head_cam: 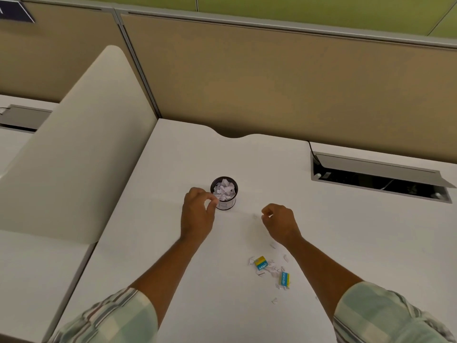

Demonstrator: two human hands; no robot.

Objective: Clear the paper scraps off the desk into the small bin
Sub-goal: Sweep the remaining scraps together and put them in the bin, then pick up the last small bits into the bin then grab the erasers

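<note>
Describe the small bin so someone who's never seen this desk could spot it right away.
On the white desk, look toward the middle, just ahead of the left hand. The bin is a small dark round cup with a pale label, stuffed with white paper scraps. It is the only upright container there.

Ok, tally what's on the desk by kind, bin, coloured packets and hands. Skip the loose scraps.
Small bin, full of paper scraps: 1
Blue-and-yellow packets: 2
Hands, left hand by the bin, right hand to its right: 2
Total: 5
</note>
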